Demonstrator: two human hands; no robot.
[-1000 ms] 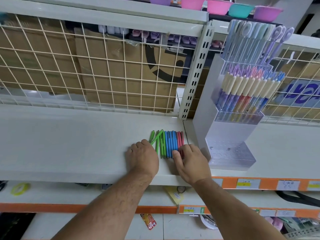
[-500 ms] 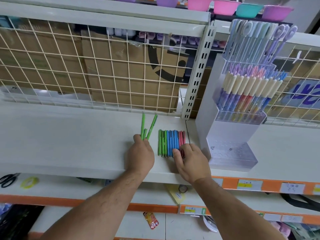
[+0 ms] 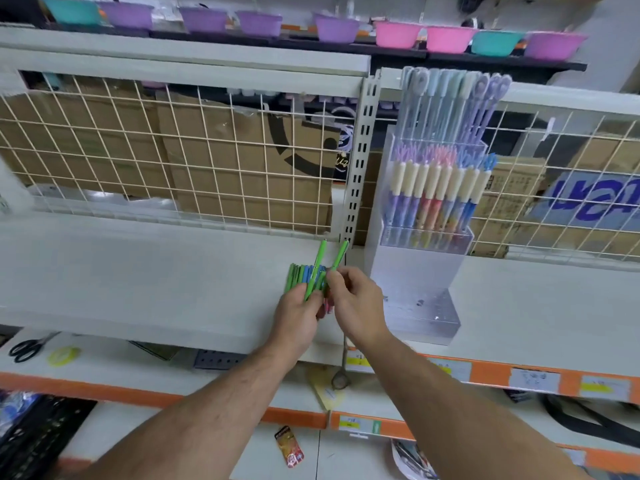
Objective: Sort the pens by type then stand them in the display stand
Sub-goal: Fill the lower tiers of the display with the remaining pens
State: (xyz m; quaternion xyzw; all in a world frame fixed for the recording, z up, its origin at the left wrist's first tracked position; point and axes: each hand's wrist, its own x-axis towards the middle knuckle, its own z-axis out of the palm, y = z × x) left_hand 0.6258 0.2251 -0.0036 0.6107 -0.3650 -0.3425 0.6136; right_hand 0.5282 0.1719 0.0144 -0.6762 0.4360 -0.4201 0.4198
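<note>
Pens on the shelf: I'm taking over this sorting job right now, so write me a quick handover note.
Left hand grips a green pen; right hand pinches a second green pen, both raised over the row of pens lying on the shelf.
Display stand on the right: upper tiers full, bottom tier looks empty.
Done: row looks grouped by colour.
Left: stand these pens in the stand.

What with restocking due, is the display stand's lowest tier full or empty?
Empty: the display stand's lowest tier shows only bare holes; both tiers above hold pens.
</note>
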